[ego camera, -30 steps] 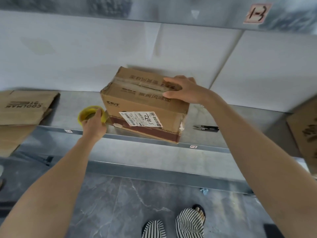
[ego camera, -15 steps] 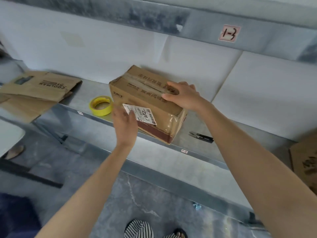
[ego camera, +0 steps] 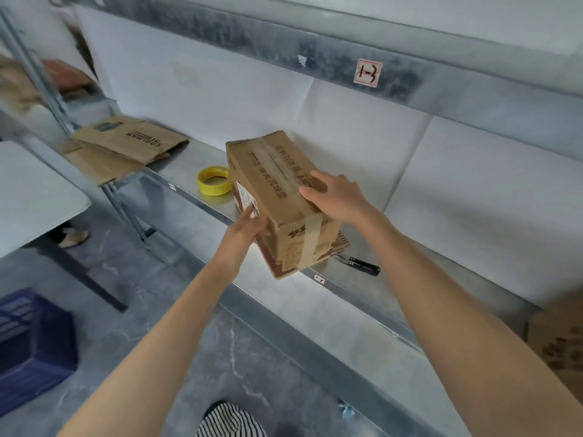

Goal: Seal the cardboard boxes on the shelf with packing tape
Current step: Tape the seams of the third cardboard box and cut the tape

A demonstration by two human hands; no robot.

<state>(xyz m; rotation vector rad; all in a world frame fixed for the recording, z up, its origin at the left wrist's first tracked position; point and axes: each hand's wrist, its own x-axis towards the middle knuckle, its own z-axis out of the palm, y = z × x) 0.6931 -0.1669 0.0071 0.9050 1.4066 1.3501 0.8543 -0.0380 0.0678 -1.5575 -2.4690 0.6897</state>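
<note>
On the metal shelf (ego camera: pixel 394 290), the cardboard box (ego camera: pixel 277 197) is held: straight fingers of the left hand (ego camera: pixel 241 230) pressed to its labelled side, right hand (ego camera: pixel 337 197) laid relaxed on top.

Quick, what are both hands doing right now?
Left hand: open, fingers pressing the side of the cardboard box.
Right hand: open, resting flat on the box top.

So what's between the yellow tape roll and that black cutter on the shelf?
The box sits between the tape roll and the cutter on the shelf. The head view shows it.
</note>
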